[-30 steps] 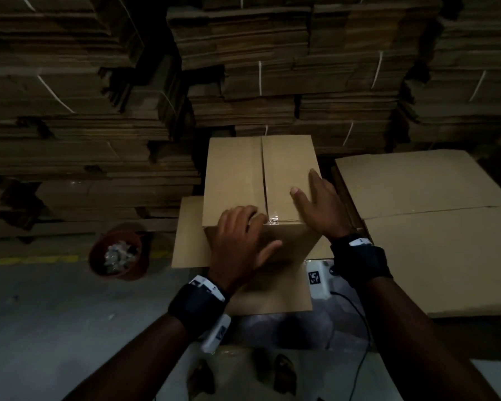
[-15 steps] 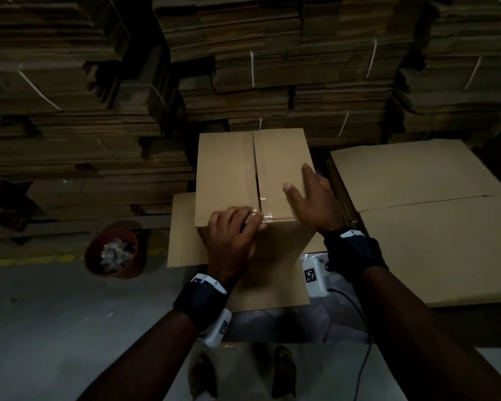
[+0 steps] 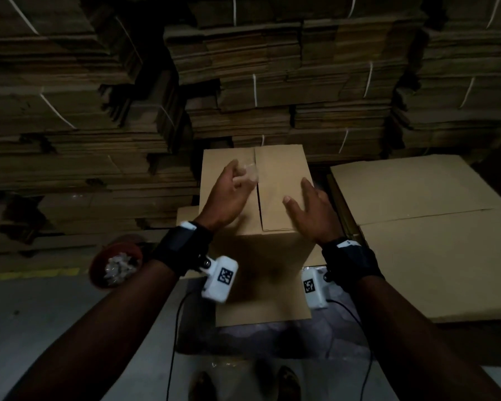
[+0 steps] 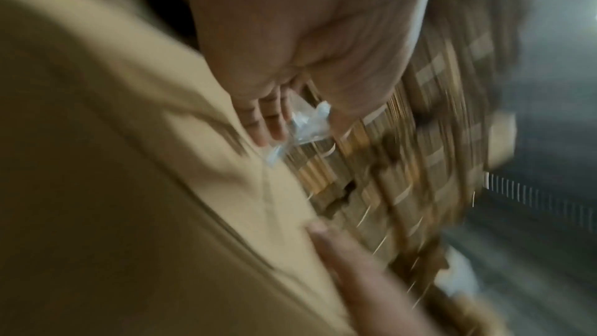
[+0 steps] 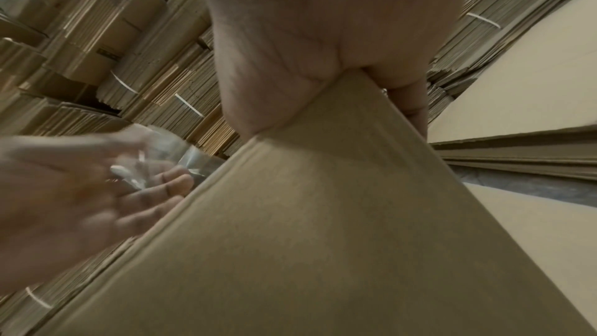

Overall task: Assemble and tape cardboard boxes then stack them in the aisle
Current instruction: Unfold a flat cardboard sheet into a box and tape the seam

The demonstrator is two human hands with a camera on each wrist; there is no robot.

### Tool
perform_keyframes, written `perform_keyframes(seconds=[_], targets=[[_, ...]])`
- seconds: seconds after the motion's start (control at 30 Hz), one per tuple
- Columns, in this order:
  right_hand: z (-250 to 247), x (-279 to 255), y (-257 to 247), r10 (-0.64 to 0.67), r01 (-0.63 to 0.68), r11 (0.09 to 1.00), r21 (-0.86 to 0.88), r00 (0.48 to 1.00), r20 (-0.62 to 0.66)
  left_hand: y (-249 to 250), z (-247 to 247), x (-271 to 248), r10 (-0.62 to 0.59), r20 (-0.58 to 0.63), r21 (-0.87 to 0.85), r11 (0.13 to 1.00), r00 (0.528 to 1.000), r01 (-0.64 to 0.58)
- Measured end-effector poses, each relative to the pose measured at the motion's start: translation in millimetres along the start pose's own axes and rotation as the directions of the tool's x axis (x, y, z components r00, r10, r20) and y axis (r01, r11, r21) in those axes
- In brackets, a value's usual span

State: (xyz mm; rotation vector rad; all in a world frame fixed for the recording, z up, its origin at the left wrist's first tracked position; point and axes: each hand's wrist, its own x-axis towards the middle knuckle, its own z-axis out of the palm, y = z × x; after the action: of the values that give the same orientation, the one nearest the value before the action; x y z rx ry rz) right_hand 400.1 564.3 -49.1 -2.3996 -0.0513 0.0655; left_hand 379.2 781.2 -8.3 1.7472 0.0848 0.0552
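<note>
A brown cardboard box [image 3: 281, 169] stands upright in front of me, its two top flaps meeting at a centre seam. My left hand [image 3: 235, 186] hovers over the left flap and pinches a crumpled piece of clear tape [image 3: 248, 173] in its curled fingers. The left wrist view, blurred, shows the tape [image 4: 307, 124] beside the fingers [image 4: 265, 121]. My right hand [image 3: 307, 206] lies flat on the right flap, fingers straight. In the right wrist view its palm presses the box [image 5: 323, 213], and the left hand [image 5: 80, 175] with the tape [image 5: 168, 152] shows at the left.
A red bucket [image 3: 115, 266] of crumpled tape scraps sits on the floor at the left. A stack of large flat cardboard sheets [image 3: 417, 227] lies to the right. Strapped bundles of flat boxes [image 3: 272, 82] wall off the back. A yellow floor line [image 3: 29, 274] runs on the left.
My left hand has left the box's near edge, where it pressed on the tape, and has lifted forward over the seam with crumpled tape in its fingers. The right hand stayed on the right flap.
</note>
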Motion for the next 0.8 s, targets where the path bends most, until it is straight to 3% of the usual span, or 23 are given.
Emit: perform_keyframes(seconds=[0.07,0.17,0.3,0.37,0.43,0.5,0.57,0.6,0.67,0.8], targets=[[0,-1,-1,0.008,-0.008,1.0,0.002,1.0,-0.002,-2,-3,18,0.063,0.0,0.278,0.959,0.998,-0.06],[-2,-2,-2,0.005,-0.005,1.0,0.0,1.0,-0.004,-6,-11,42,0.088,0.019,0.509,0.857,0.996,-0.086],[-2,-3,-4,-0.001,0.001,1.0,-0.011,1.0,-0.008,-10,-20,57,0.199,0.166,0.826,0.507,0.966,-0.246],[-1,-3,-4,0.0,0.0,1.0,-0.009,1.0,-0.012,-6,-21,59,0.212,0.176,0.844,0.47,0.961,-0.259],[-1,-2,-2,-0.001,0.001,1.0,-0.013,1.0,-0.02,-2,-21,61,0.204,0.168,0.806,0.535,0.964,-0.254],[1,-1,-1,-0.007,0.007,1.0,-0.02,1.0,-0.024,1,-18,64,0.161,0.081,0.695,0.699,0.984,-0.171],[1,0,0,-0.018,0.018,1.0,-0.015,0.999,-0.028,8,-10,63,0.013,-0.006,0.375,0.927,1.0,-0.009],[1,0,0,-0.019,0.019,1.0,-0.012,0.999,-0.03,12,-7,62,-0.036,0.008,0.211,0.977,0.999,0.034],[2,0,1,-0.014,0.013,1.0,-0.01,0.999,-0.032,19,-4,64,-0.027,0.069,0.109,0.994,0.997,0.019],[3,1,2,-0.011,0.011,1.0,0.0,0.999,-0.035,23,-11,78,0.006,0.204,0.239,0.969,0.979,-0.056]])
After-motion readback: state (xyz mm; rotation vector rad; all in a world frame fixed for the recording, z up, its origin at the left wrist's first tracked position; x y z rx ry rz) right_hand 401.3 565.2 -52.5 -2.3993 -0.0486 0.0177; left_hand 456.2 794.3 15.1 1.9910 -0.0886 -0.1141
